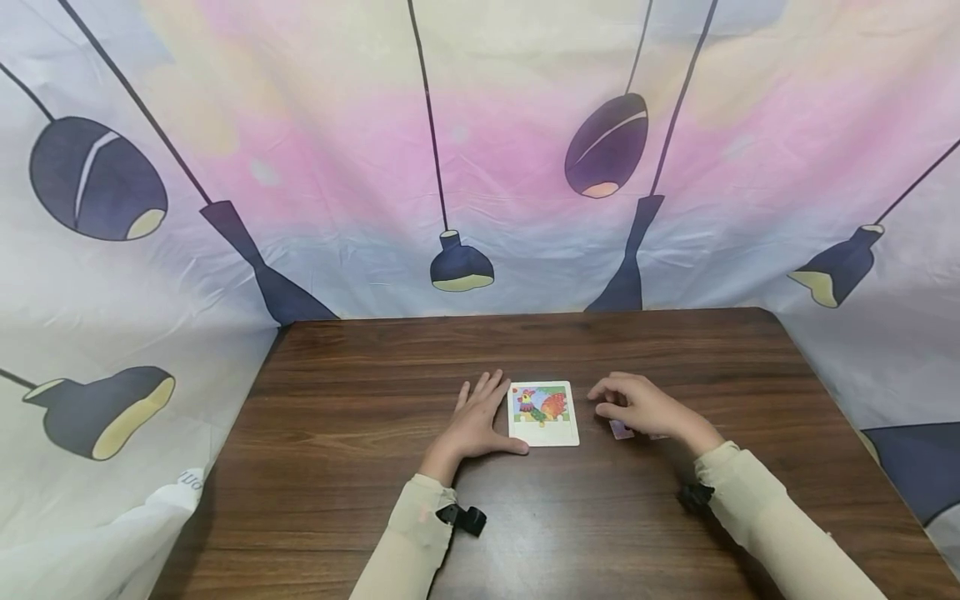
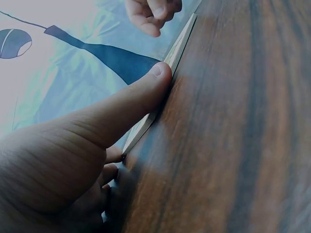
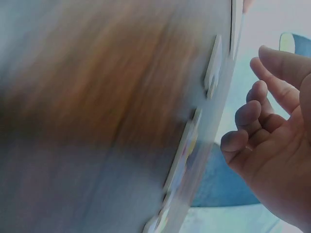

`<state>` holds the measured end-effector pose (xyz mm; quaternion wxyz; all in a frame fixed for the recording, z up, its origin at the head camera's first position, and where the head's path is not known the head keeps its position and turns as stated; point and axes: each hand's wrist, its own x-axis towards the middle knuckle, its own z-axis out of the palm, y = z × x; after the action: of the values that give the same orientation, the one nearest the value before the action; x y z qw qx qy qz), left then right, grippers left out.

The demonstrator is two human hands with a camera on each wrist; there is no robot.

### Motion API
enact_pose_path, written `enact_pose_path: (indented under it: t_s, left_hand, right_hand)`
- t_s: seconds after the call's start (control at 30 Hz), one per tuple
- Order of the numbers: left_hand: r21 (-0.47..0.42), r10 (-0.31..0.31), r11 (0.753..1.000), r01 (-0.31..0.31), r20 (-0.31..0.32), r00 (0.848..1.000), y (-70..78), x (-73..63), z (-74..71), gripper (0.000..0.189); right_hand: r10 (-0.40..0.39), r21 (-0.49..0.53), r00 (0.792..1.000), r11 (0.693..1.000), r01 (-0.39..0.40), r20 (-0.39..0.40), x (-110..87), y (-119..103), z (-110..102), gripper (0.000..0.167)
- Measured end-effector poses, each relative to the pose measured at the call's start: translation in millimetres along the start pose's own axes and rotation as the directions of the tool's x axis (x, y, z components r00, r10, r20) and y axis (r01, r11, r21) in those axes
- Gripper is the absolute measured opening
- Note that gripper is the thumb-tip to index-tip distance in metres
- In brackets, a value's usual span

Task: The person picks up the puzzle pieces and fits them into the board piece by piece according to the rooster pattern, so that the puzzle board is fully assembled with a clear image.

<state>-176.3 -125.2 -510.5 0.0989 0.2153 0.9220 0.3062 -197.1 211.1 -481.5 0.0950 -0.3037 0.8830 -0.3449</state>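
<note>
A small square puzzle board [image 1: 543, 436] with a white frame lies on the table, showing a colourful hen picture [image 1: 542, 403] above a plain white lower strip. My left hand [image 1: 472, 425] rests along its left side with fingers extended. In the left wrist view the thumb presses on the board's edge [image 2: 138, 133]. To the right of the board, my right hand [image 1: 645, 407] hovers with bent fingers and nothing between them. Under it lies a purple puzzle piece [image 1: 621, 430], partly covered. The right wrist view shows several loose pieces [image 3: 181, 158] flat on the table below the fingers.
The dark wood-grain table [image 1: 337, 450] reaches back to a hanging cloth [image 1: 360, 167] printed with lamps. Cloth also hangs at both sides. A black wrist strap with a camera [image 1: 463, 518] sits on the left sleeve, another [image 1: 696, 497] on the right.
</note>
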Motion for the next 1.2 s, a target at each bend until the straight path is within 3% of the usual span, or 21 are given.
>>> enact_pose_path:
  t_s: [0.33, 0.67, 1.2]
  left_hand:
    - [0.003, -0.006, 1.000, 0.006, 0.003, 1.000, -0.2, 0.1, 0.2, 0.121]
    - [0.003, -0.007, 1.000, 0.007, 0.007, 1.000, -0.6, 0.1, 0.5, 0.121]
    - [0.009, -0.002, 1.000, 0.001, 0.004, 1.000, 0.1, -0.1, 0.3, 0.121]
  right_hand:
    - [-0.006, 0.006, 1.000, 1.000, 0.006, -0.024, -20.4, 14.3, -10.6, 0.027]
    - [0.031, -0.032, 0.999, 0.999, -0.030, 0.037, -30.4, 17.5, -17.5, 0.037]
    - [0.035, -0.089, 0.998, 0.996, -0.030, 0.058, -34.9, 15.5, -16.6, 0.025]
